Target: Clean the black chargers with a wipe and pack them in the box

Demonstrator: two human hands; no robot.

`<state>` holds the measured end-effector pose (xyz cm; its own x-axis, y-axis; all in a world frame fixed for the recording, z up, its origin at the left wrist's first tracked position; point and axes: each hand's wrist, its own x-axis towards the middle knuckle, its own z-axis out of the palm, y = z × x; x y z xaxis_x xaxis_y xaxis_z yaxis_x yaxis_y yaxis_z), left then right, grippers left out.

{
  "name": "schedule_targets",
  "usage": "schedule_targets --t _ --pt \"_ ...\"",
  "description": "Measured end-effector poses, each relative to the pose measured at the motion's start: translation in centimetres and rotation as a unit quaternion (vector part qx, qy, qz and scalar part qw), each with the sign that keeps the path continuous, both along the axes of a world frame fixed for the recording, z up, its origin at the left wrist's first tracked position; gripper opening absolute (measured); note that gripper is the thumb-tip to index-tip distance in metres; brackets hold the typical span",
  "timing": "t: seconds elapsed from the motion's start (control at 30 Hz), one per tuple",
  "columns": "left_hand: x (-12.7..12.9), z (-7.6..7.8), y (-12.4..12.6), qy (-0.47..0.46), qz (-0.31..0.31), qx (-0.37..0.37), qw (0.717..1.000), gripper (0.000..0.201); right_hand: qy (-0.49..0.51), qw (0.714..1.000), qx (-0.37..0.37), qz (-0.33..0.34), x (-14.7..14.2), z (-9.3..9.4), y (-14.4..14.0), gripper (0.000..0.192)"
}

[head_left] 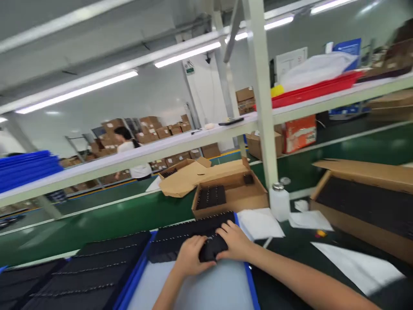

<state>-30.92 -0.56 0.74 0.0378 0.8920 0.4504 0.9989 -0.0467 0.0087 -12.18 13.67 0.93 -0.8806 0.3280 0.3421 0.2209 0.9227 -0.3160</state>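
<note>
Both hands are closed on a small black rectangular part [213, 249] held over a blue-rimmed tray with a pale grey floor [206, 288]: the left hand [190, 257] wraps its near end from the left, and the right hand [235, 242] covers its far end, fingers curled over the top. The part sits just in front of rows of similar black parts [180, 239] packed along the tray's far side, touching or nearly touching them; the blur hides which. The step in hand looks like seating this piece against the filled rows, so the next move calls for keeping it square to its neighbours and pressing it down flat without shifting them. To the left lies a second tray full of black parts [97, 267]. Beyond stand an open brown cardboard box [238, 193] with more black parts inside, a white plastic bottle [279, 200] and white paper sheets [260, 224] on the green bench [129, 215].
</note>
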Motion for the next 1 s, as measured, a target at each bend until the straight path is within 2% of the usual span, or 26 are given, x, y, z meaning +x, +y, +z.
schedule_targets --t 0.1,0.17,0.3,0.4,0.47,0.53,0.57,0.63,0.7,0.8,0.87,1.0 --pt "0.9 2.8 -1.0 0.023 -0.002 0.036 0.999 0.054 0.029 0.999 0.024 0.016 2.0 2.5 -0.6 0.07" --pt "3.1 4.5 -1.7 0.03 0.002 0.05 0.998 0.053 0.047 0.998 0.026 0.027 4.7 4.1 -0.8 0.069" --pt "11.3 6.4 -2.8 0.022 -0.004 0.047 0.999 0.059 0.059 0.998 -0.016 0.01 13.5 5.7 0.5 0.072" --pt "16.9 7.7 -2.1 0.014 -0.054 0.019 0.998 0.057 0.044 0.997 -0.051 -0.05 20.5 7.0 2.8 0.085" --pt "19.4 8.3 -1.3 -0.009 -0.031 0.027 0.999 0.056 0.068 0.992 -0.029 -0.1 24.3 8.0 3.8 0.087" --pt "21.7 8.0 -0.6 -0.036 0.003 0.046 0.998 0.056 0.108 0.986 0.004 -0.124 27.1 8.0 3.7 0.083" --pt "22.8 7.5 -0.2 -0.049 0.006 0.043 0.998 0.056 0.117 0.986 0.014 -0.119 28.1 7.4 3.3 0.081" --pt "25.3 5.6 0.7 -0.051 -0.021 0.007 0.998 0.055 0.086 0.993 0.016 -0.075 29.4 5.0 2.1 0.075" --pt "27.6 3.2 1.8 -0.025 -0.053 -0.043 0.997 0.052 0.029 0.999 0.025 -0.03 30.0 1.8 1.2 0.064" --pt "29.5 0.9 2.9 -0.01 -0.054 -0.079 0.995 0.051 -0.003 1.0 0.022 -0.001 30.5 -1.6 0.8 0.065" --pt "29.6 0.8 2.9 -0.019 -0.051 -0.088 0.995 0.053 -0.007 1.0 0.016 0.008 30.8 -2.0 0.9 0.067" --pt "28.8 2.8 2.1 -0.041 -0.048 -0.064 0.996 0.048 0.007 1.0 0.005 -0.008 31.6 0.0 0.8 0.065"
